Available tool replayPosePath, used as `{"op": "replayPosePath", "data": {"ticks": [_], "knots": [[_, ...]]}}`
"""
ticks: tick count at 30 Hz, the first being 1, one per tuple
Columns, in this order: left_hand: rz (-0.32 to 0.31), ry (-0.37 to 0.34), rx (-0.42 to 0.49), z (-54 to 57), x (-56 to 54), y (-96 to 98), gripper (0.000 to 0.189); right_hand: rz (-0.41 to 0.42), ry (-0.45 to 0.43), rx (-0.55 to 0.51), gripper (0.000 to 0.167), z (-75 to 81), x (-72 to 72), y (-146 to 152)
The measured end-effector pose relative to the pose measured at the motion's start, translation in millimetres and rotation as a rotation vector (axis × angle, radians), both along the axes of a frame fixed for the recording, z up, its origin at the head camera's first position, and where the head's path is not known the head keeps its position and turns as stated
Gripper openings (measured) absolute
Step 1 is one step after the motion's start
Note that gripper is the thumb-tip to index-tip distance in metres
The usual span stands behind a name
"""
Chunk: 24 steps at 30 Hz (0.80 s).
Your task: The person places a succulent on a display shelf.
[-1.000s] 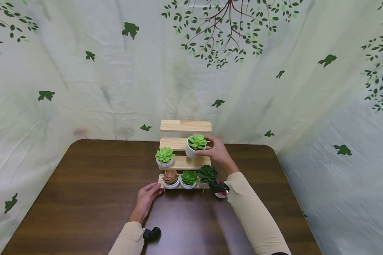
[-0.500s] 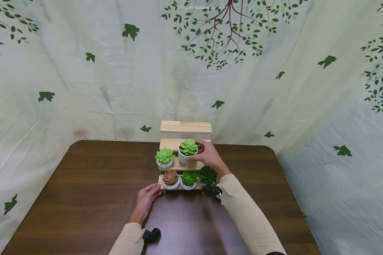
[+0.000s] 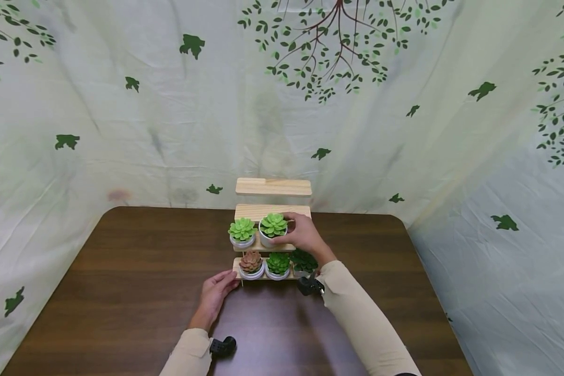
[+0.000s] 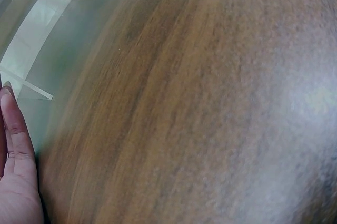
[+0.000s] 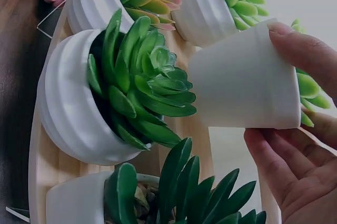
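My right hand [image 3: 305,235] pinches a smooth white pot with a light green succulent [image 3: 273,225] between thumb and fingers. Its base is right at the second-lowest shelf of a stepped wooden plant stand [image 3: 273,186]. Left of it on that shelf sits another light green succulent [image 3: 242,230] in a ribbed white pot. The lowest shelf bears a brownish-pink succulent [image 3: 251,262], a mid-green succulent [image 5: 147,76] and a dark green succulent [image 5: 184,192]. My left hand [image 3: 213,295] holds the stand's lower left corner; only part of its fingers [image 4: 18,134] shows in the left wrist view.
The two upper shelves, one of them the shelf [image 3: 254,211] just behind the held pot, bear no pots. A brown wooden table [image 3: 136,271] lies under the stand. Behind hangs a pale leaf-printed cloth [image 3: 160,104]. Thin clear legs [image 4: 37,88] support the stand.
My right hand has carried the light green succulent leftward and lowered it beside the other light green one. The right sleeve now hides a pinkish plant at the stand's right. My left hand stays put.
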State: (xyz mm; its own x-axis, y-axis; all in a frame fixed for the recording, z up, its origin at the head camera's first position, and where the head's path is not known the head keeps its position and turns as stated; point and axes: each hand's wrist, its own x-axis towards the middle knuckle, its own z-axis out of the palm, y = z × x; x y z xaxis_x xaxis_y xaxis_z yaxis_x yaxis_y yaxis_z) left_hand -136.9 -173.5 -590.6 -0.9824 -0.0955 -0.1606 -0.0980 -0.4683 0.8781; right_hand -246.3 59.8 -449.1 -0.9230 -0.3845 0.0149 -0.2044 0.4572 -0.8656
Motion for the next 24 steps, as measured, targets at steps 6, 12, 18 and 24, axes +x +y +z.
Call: {"op": "replayPosePath", "data": {"ticks": [6,12,18,24], "knots": [[0.030,-0.077,-0.038,0.1,-1.8,0.2,0.006,-0.007,-0.005,0.011,0.060,-0.5,3.6,-1.6],[0.035,-0.164,-0.050,2.3,-4.5,-0.2,0.009,-0.017,-0.026,0.018,0.067,-2.7,5.5,-2.2],[0.033,-0.133,-0.046,2.3,-2.7,0.3,0.011,-0.007,-0.048,-0.006,0.072,-2.4,8.3,-3.1],[0.035,-0.141,-0.047,-2.0,-3.8,0.3,0.012,-0.020,-0.016,0.015,0.071,-3.1,8.7,-3.7]]}}
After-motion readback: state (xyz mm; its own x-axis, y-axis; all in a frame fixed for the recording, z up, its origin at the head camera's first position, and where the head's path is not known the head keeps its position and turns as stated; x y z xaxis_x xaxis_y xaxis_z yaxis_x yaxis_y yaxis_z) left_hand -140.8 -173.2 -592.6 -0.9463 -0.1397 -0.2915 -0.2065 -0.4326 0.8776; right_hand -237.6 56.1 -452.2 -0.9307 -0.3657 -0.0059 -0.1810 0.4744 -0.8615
